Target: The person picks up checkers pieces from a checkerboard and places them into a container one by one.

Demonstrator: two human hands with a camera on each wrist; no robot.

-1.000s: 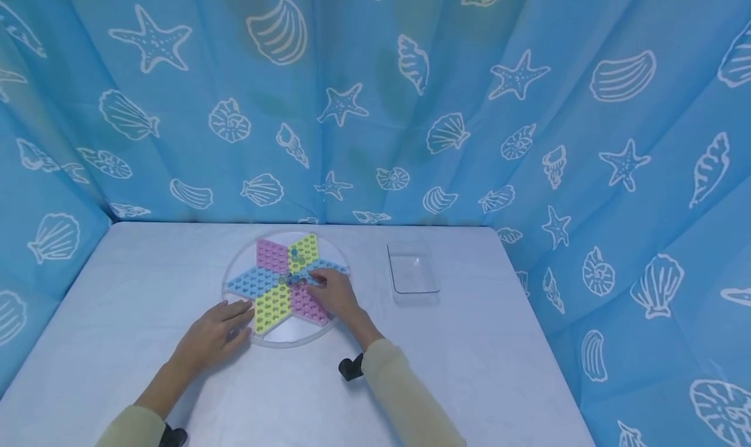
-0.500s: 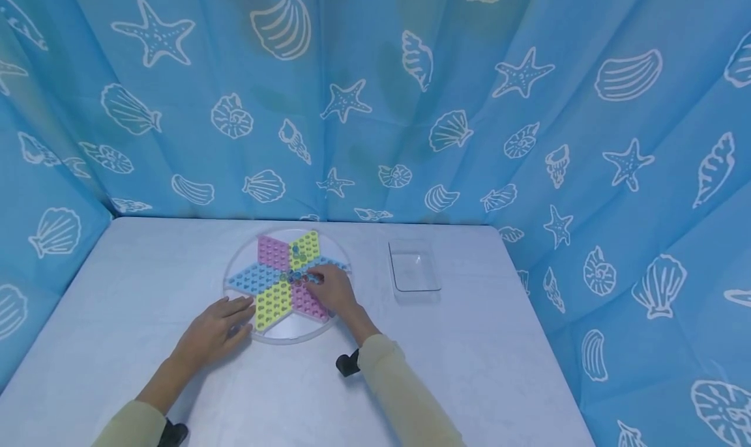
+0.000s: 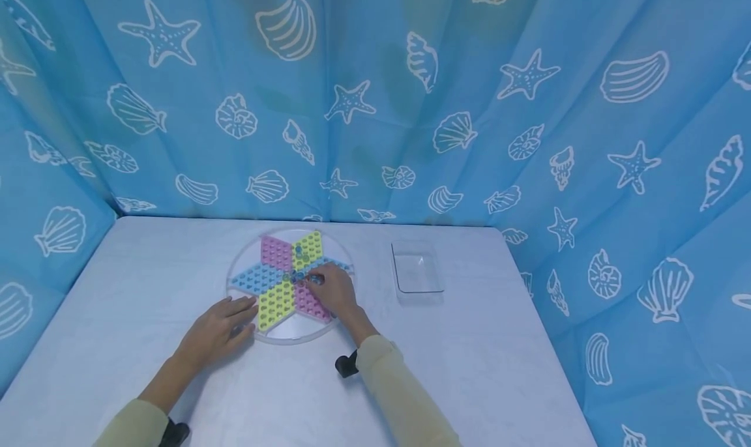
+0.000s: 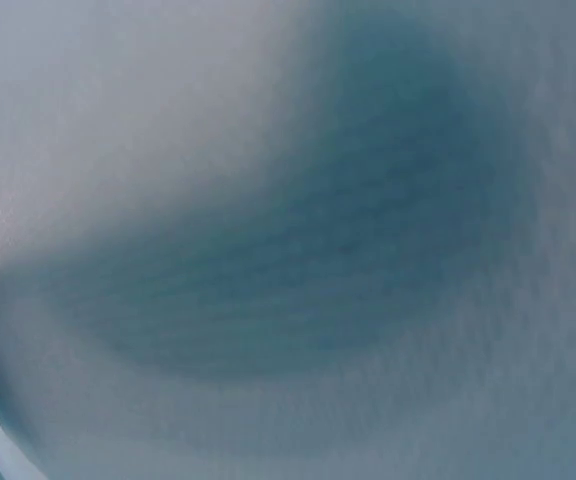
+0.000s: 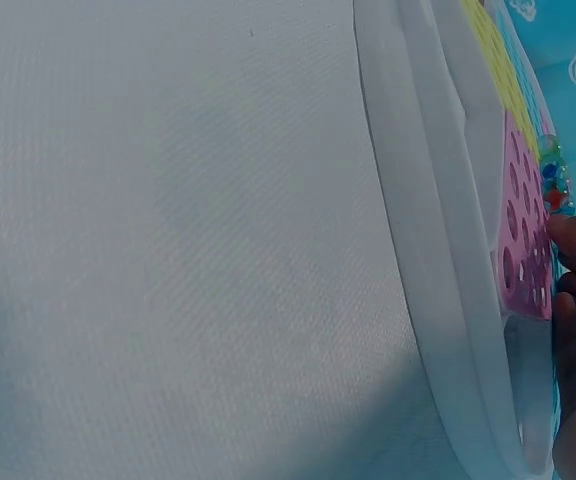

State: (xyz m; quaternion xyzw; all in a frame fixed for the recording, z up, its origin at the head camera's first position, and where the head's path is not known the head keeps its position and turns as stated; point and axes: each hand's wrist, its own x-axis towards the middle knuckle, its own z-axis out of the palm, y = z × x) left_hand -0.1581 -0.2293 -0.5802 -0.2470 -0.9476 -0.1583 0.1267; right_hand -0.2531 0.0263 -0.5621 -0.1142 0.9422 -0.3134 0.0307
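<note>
Main bunch of marbles [image 3: 298,277] sat mid star board [image 3: 276,309], strung roughly sideways, just left of the right hand [image 3: 336,292], easily the nearer one. Couldn't tell if its fingers actually pinched any. Left hand [image 3: 214,331] lay relaxed, fingers out, at the near-left rim.

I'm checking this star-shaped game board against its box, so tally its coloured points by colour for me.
Pink points: 2
Yellow points: 2
Blue points: 2, one partly hidden by the right hand
Total: 6
</note>
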